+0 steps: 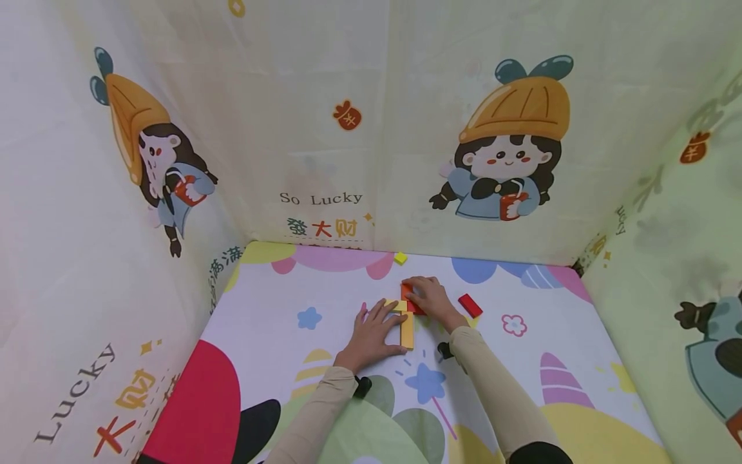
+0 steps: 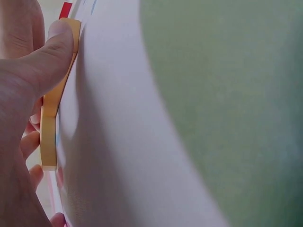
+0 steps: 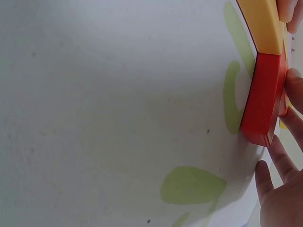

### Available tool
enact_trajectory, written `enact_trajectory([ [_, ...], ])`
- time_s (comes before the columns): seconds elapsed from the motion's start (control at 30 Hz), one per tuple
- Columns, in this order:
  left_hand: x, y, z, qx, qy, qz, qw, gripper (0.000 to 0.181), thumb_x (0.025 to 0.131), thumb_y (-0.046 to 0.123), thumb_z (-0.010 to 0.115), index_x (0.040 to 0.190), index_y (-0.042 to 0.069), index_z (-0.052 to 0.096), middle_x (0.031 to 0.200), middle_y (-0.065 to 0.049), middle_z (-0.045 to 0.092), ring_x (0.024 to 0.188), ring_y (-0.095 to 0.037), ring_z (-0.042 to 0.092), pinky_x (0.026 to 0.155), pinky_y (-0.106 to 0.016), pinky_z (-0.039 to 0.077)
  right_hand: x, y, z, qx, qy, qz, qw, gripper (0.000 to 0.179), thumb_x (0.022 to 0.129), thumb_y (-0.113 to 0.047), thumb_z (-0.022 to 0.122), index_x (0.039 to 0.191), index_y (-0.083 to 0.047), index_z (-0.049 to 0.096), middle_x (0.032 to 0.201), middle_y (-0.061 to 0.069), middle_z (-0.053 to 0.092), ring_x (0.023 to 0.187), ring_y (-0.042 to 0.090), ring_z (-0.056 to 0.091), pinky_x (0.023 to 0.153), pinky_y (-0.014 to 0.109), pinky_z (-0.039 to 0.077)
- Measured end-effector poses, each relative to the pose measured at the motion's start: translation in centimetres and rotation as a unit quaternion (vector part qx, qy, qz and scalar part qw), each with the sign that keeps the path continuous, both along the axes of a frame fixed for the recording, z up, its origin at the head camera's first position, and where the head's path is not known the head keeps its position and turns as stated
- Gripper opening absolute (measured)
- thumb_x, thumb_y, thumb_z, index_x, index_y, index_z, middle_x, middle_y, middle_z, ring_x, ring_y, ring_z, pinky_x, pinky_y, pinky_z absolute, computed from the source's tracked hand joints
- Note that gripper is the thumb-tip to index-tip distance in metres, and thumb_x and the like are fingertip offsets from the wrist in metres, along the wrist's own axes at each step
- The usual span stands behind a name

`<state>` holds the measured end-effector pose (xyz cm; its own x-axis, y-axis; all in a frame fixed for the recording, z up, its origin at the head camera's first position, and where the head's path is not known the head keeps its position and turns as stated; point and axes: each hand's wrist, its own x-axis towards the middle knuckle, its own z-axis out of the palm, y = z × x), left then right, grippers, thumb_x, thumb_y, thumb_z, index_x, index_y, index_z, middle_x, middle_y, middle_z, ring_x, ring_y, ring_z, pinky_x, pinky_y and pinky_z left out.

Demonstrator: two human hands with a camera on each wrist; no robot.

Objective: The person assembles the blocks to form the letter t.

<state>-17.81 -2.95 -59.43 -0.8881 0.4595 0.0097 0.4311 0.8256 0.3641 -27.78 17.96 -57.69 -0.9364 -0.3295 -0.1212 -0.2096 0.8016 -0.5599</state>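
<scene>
Left hand (image 1: pixel 371 339) spread and relaxed, left wrist view showing its thumb on a yellow rectangular block (image 1: pixel 408 333), right wrist view baring a glossy red rectangular block (image 3: pixel 262 97) end-on to it, mostly covered overhead, white cartoon-printed cloth (image 1: pixel 336 290) beneath, cream printed curtain (image 1: pixel 278 129) behind, right hand (image 1: pixel 433 301) arched over red, grip unclear.

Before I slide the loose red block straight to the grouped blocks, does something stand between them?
Yes: in the head view, the right hand lies between the loose red block and the grouped blocks. I see no other object there.
</scene>
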Motion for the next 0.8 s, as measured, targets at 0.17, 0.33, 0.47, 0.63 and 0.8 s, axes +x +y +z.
enact_trajectory([
  [0.17, 0.0, 0.1, 0.0, 0.003, -0.003, 0.000, 1.0000, 0.078, 0.088, 0.073, 0.066, 0.156, 0.039, 0.047, 0.174, 0.006, 0.024, 0.164, -0.027, 0.013, 0.124, -0.068, 0.017, 0.1, 0.4, 0.0, -0.017, -0.004, 0.005, 0.9998, 0.047, 0.103, -0.028, 0.066, 0.149, -0.025, 0.058, 0.157, 0.006, 0.054, 0.144, 0.036, 0.042, 0.121, 0.066, 0.031],
  [0.33, 0.1, 0.1, 0.0, 0.003, -0.003, 0.004, 1.0000, 0.078, 0.088, 0.072, 0.067, 0.156, 0.039, 0.047, 0.174, 0.007, 0.023, 0.164, -0.026, 0.013, 0.125, -0.068, 0.017, 0.0, 1.0, 0.0, -0.046, -0.022, 0.010, 0.9987, 0.046, 0.105, -0.027, 0.062, 0.151, -0.028, 0.056, 0.158, 0.004, 0.053, 0.145, 0.035, 0.040, 0.121, 0.066, 0.031],
  [0.47, 0.1, 0.0, 0.0, 0.006, 0.001, 0.003, 1.0000, 0.077, 0.088, 0.071, 0.068, 0.155, 0.038, 0.048, 0.174, 0.006, 0.024, 0.164, -0.026, 0.014, 0.125, -0.068, 0.017, -0.3, 1.0, -0.1, -0.055, -0.032, 0.004, 0.9980, 0.046, 0.105, -0.027, 0.063, 0.150, -0.029, 0.056, 0.158, 0.004, 0.054, 0.145, 0.034, 0.039, 0.120, 0.067, 0.031],
  [0.63, 0.1, -0.1, 0.2, 0.006, 0.010, -0.001, 0.9999, 0.077, 0.088, 0.071, 0.068, 0.155, 0.037, 0.049, 0.174, 0.004, 0.026, 0.163, -0.028, 0.016, 0.124, -0.068, 0.019, -0.6, 1.0, 0.0, -0.061, -0.048, -0.004, 0.9970, 0.045, 0.104, -0.027, 0.064, 0.148, -0.031, 0.059, 0.157, 0.003, 0.055, 0.145, 0.034, 0.039, 0.119, 0.068, 0.033],
  [0.8, 0.1, -0.1, 0.2, 0.012, 0.013, -0.003, 0.9998, 0.077, 0.087, 0.069, 0.070, 0.154, 0.036, 0.051, 0.173, 0.002, 0.028, 0.163, -0.031, 0.018, 0.123, -0.070, 0.020, -0.5, 1.0, 0.2, -0.058, -0.046, 0.001, 0.9973, 0.045, 0.104, -0.027, 0.065, 0.149, -0.029, 0.059, 0.156, 0.005, 0.056, 0.144, 0.035, 0.040, 0.119, 0.068, 0.033],
])
